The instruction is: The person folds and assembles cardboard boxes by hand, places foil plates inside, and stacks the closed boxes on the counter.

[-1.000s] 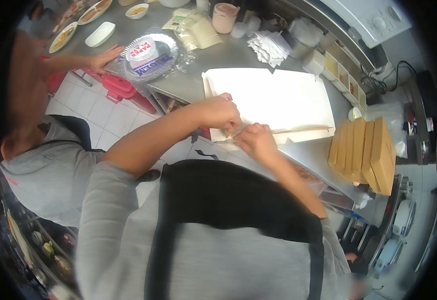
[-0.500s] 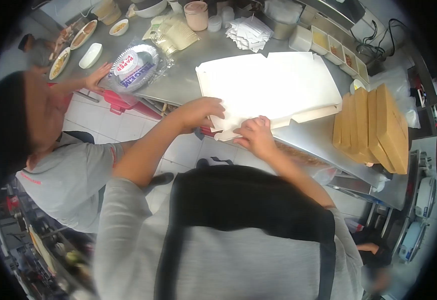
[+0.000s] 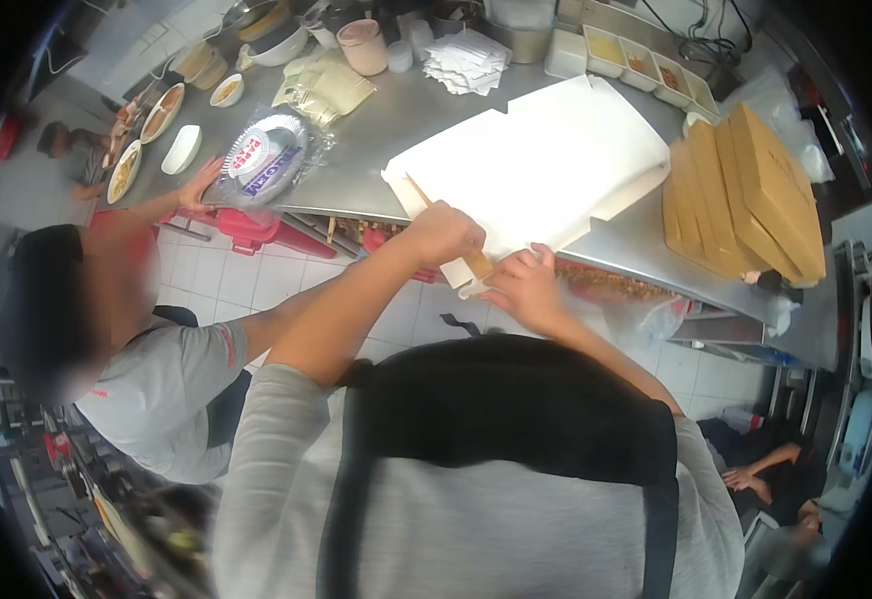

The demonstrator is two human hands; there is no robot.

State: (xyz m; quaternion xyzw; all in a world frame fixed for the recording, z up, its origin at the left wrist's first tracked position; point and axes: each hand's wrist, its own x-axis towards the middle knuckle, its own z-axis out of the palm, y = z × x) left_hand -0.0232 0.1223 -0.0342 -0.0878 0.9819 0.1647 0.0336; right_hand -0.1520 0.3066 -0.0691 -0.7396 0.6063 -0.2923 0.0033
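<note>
The brown flap (image 3: 478, 264) now shows, so this corner looks half-folded — left hand (image 3: 444, 236) pinching it, right hand (image 3: 528, 288) narrowed on the edge beside it, white cardboard (image 3: 546, 160) spreading toward one o'clock.

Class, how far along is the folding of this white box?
Done: the white box is spread on the counter, with some edges seemingly turned up. In hand: the left hand and right hand work at its near corner flaps. Left: probably finishing that corner, then closing, since it lies open.
</note>
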